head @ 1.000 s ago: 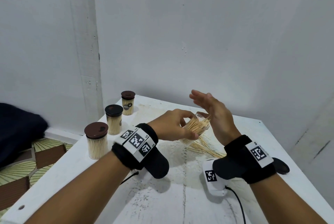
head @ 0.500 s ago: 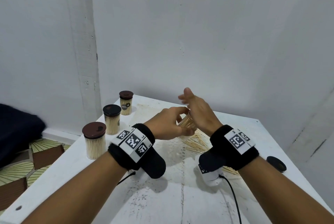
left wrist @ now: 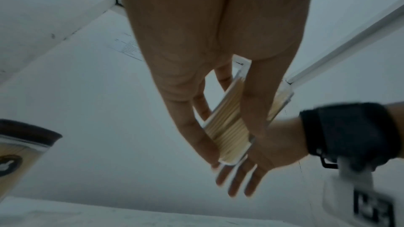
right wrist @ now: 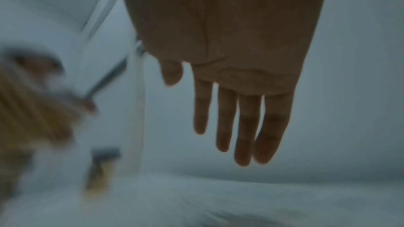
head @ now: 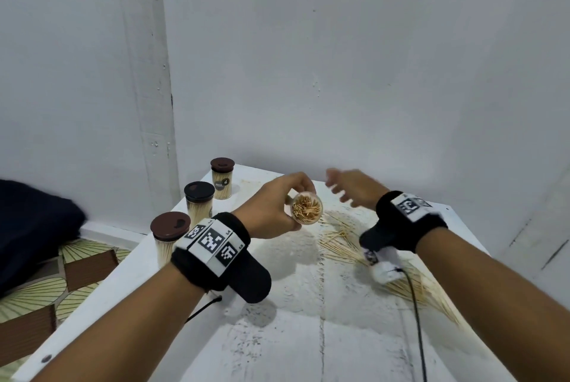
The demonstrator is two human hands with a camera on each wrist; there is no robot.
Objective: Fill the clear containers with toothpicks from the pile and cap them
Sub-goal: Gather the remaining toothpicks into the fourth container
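Note:
My left hand point(head: 271, 209) grips an uncapped clear container point(head: 307, 208) packed with toothpicks, lifted above the table with its mouth tipped toward me. The left wrist view shows that container point(left wrist: 227, 123) between my thumb and fingers. Just to its right my right hand point(head: 348, 189) hovers with straight fingers and holds nothing; the right wrist view shows the same flat hand point(right wrist: 236, 123), blurred. A pile of loose toothpicks point(head: 354, 246) lies on the white table point(head: 308, 335) under my right wrist.
Three capped containers full of toothpicks stand in a row along the table's left edge: near point(head: 169, 238), middle point(head: 199, 201), far point(head: 222, 176). A wall rises right behind the table. A dark cloth point(head: 34, 227) lies off the table at left.
My right hand lifted off the container's mouth and moved right. The left hand tipped the container so its open mouth faces me.

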